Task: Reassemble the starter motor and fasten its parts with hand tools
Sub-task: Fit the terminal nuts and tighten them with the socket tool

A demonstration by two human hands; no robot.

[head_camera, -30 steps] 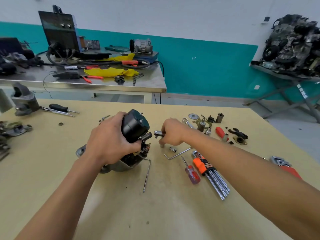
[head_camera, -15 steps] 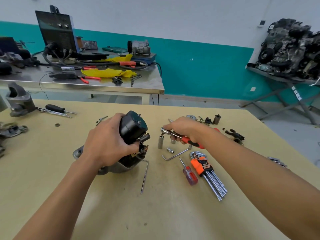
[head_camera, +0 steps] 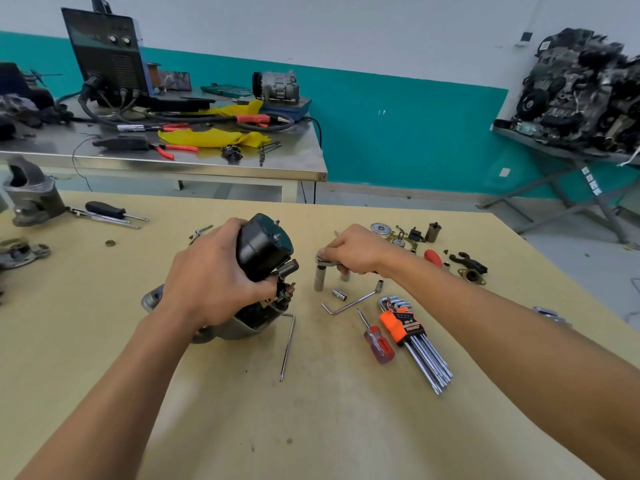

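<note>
On the tan counter [head_camera: 207, 427] our left hand [head_camera: 214, 282] wraps round the starter motor [head_camera: 263, 247], which stands tilted near the middle. Just right of it, our right hand [head_camera: 353, 251] grips a ratchet [head_camera: 323, 261] with its socket [head_camera: 318, 280] pointing down, near the hex keys [head_camera: 415, 341].

Starter motor [head_camera: 263, 251] L of hex keys [head_camera: 415, 337]

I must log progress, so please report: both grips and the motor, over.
Left grip holds starter motor tilted on table. Right grip holds ratchet, socket down, apart from motor. Small socket and hex key lie near.
</note>
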